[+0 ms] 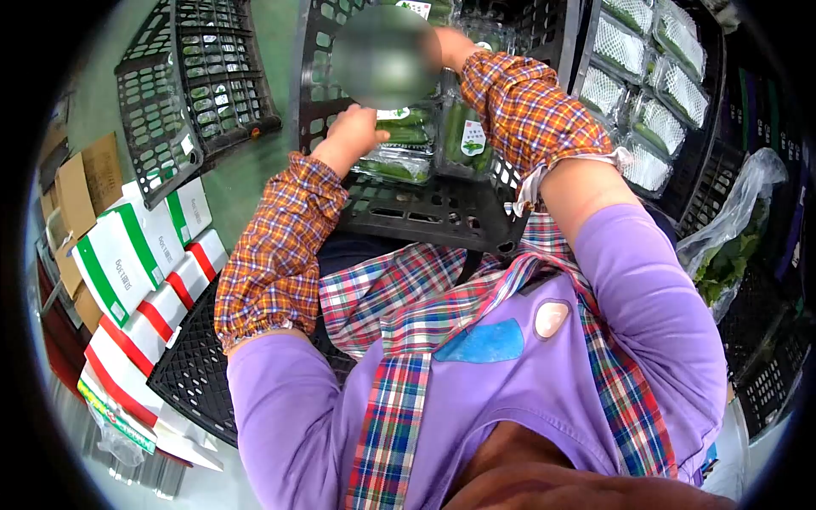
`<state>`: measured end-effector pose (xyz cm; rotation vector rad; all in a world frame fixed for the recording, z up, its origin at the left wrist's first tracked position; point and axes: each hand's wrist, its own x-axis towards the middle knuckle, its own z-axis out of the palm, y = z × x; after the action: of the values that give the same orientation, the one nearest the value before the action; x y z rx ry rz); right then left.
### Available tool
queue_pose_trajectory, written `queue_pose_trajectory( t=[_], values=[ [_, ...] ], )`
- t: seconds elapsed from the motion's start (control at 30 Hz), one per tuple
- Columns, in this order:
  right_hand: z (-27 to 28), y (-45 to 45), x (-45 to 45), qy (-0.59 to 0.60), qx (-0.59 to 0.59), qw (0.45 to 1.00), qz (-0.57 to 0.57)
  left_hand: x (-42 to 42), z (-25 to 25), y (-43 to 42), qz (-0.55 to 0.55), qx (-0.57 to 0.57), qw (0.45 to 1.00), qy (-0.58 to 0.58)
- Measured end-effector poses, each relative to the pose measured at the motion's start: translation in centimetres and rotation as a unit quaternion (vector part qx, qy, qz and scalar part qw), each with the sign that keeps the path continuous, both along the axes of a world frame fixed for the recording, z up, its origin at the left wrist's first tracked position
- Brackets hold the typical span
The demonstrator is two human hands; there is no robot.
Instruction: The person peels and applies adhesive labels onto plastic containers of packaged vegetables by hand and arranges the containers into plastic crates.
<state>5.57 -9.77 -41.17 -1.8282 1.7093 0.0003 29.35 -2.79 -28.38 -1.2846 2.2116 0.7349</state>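
Note:
A black plastic crate [408,208] in front of me holds several clear packs of green, cucumber-like vegetables with white labels. My left hand [350,134] is at the left end of a labelled pack [405,129], thumb over its edge and fingers curled along its side. Higher up, my right hand [453,49] reaches in from the right, above the packs. A round blurred patch covers its fingertips and the packs between my hands, so its hold cannot be made out. Another labelled pack [470,138] lies below my right forearm.
To the right stands a crate of packs wrapped in white foam net [654,123]. Leafy greens in a plastic bag [735,246] are beside it. On the left are another black crate [223,72], white cartons with green and red bands [127,246], and brown cardboard [98,183].

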Motion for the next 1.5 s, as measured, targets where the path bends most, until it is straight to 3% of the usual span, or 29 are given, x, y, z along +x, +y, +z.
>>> queue_pose_trajectory(
  t=[0.17,0.37,0.47,0.6,0.7,0.83,0.97,1.07,1.27,1.4,1.43,1.5],
  values=[
    [2.4,1.0,0.7,0.033,0.050,0.995,0.080,0.4,-2.3,1.4,-0.105,0.091,0.987,-0.078],
    [4.5,2.2,1.3,0.144,0.044,0.985,0.086,-0.7,-5.1,2.5,-0.099,0.042,0.991,-0.083],
    [3.8,2.1,0.9,0.083,-0.119,0.988,0.047,-1.2,-6.6,2.8,-0.093,0.007,0.994,-0.057],
    [4.7,1.6,0.8,0.170,-0.275,0.946,-0.004,-1.7,-5.4,1.9,-0.077,0.034,0.995,-0.054],
    [6.6,1.0,1.6,0.096,-0.046,0.994,0.029,-2.4,-3.9,1.1,-0.146,0.090,0.978,-0.121],
    [7.1,3.7,4.6,-0.006,0.135,0.965,0.226,-2.2,-4.9,1.9,-0.163,0.035,0.983,-0.070],
    [6.0,8.7,6.7,-0.007,0.135,0.933,0.333,-2.0,-6.2,2.5,-0.174,-0.030,0.984,-0.023],
    [6.4,9.7,7.9,0.096,0.068,0.935,0.333,-1.5,-7.3,2.3,-0.173,-0.079,0.982,-0.013],
    [5.8,11.5,8.7,0.188,0.010,0.938,0.291,-1.6,-7.4,1.9,-0.157,-0.069,0.985,-0.026],
    [6.4,11.6,9.6,0.207,0.081,0.911,0.348,-1.5,-2.4,-1.4,-0.130,0.152,0.979,-0.039],
    [6.3,12.0,9.5,0.216,0.041,0.912,0.347,-1.4,-0.4,-1.6,-0.100,0.251,0.962,-0.029],
    [5.7,12.5,9.3,0.236,-0.044,0.908,0.344,0.9,-0.2,-0.4,-0.146,0.250,0.956,0.051]
  ],
)
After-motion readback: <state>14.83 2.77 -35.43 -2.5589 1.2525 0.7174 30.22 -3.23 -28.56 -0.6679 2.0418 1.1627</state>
